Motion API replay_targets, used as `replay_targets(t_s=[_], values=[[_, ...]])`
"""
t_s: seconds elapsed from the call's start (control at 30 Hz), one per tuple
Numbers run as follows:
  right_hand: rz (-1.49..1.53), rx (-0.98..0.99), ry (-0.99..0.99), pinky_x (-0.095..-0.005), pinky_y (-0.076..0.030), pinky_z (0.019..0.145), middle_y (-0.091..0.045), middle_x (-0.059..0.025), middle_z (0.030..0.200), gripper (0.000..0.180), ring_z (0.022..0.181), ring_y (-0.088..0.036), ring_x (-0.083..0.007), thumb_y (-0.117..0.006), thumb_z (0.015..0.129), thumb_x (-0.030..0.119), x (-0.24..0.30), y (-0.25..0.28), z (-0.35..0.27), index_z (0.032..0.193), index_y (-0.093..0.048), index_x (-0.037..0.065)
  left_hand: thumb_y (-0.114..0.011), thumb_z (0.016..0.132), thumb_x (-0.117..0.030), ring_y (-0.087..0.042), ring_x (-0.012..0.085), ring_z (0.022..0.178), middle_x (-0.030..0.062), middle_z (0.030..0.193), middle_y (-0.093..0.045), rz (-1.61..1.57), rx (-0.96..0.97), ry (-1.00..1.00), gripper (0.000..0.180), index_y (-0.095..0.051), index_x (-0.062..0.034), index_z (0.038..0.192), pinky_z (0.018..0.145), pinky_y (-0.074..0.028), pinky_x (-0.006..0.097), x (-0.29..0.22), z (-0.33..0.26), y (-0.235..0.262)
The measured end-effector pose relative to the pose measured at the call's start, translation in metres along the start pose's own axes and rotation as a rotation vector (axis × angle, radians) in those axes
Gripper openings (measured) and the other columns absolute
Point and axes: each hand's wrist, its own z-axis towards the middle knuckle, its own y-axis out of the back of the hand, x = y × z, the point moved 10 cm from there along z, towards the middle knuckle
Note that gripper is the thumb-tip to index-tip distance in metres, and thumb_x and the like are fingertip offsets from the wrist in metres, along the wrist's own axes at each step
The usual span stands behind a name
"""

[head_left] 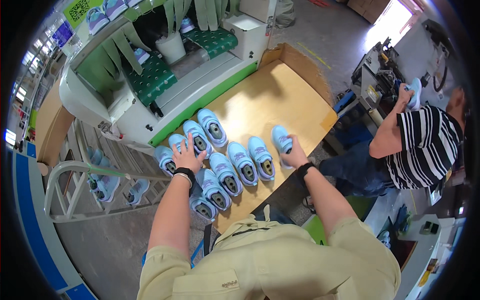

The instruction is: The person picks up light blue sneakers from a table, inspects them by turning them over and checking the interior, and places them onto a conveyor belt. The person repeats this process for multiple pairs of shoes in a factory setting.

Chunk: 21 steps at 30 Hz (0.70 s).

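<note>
On smooth tan board (292,92), rounded blue shoes (240,159), left fingers (190,143) spread, right fingers (294,142) pinching one shoe (280,136)

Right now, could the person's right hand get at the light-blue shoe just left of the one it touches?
Probably yes: that light-blue shoe sits close by, its top uncovered, with bare tan tabletop along its right side. The right hand would likely have to leave the tabletop's rightmost light-blue shoe first.
</note>
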Motion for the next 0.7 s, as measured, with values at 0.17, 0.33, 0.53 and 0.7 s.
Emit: replay_targets(t_s=[0.17,0.33,0.53,0.7], values=[[0.075,0.042,0.089,-0.0426,-0.045,0.105,-0.053,-0.0279,0.132,0.076,0.125,-0.054,-0.0418,-0.079,0.072,0.014,0.006,-0.012,-0.040,0.138,-0.042,0.007,-0.060,0.090,-0.062,-0.015,0.0522,0.147,0.0173,0.162,-0.027,0.002,0.046,0.006,0.096,-0.007,-0.0295,0.163,0.114,-0.021,0.065,-0.010,0.000,0.004],[0.190,0.270,0.023,-0.0429,-0.041,0.109,-0.047,-0.0259,0.138,0.082,0.130,-0.047,-0.0365,-0.081,0.082,0.030,-0.021,-0.023,-0.026,0.147,-0.035,0.010,-0.061,0.090,-0.063,-0.016,0.0523,0.146,0.0172,0.162,-0.027,0.018,0.059,-0.007,0.098,-0.005,-0.0308,0.163,0.114,-0.022,0.066,-0.006,0.004,-0.001],[0.253,0.434,-0.167,-0.0422,-0.042,0.106,-0.044,-0.0258,0.140,0.083,0.128,-0.046,-0.0327,-0.076,0.090,0.036,-0.020,-0.028,-0.029,0.153,-0.026,0.013,-0.060,0.089,-0.065,-0.013,0.0518,0.148,0.0167,0.163,-0.025,0.014,0.073,-0.003,0.099,-0.003,-0.0328,0.163,0.114,-0.021,0.066,-0.003,0.006,-0.005],[0.306,0.420,-0.182,-0.0428,-0.042,0.106,-0.044,-0.0261,0.140,0.083,0.129,-0.047,-0.0330,-0.077,0.089,0.035,-0.011,-0.027,-0.033,0.152,-0.027,0.013,-0.060,0.089,-0.065,-0.012,0.0505,0.149,0.0168,0.164,-0.024,0.001,0.102,0.028,0.100,-0.002,-0.0330,0.163,0.115,-0.019,0.065,-0.003,0.004,-0.002]])
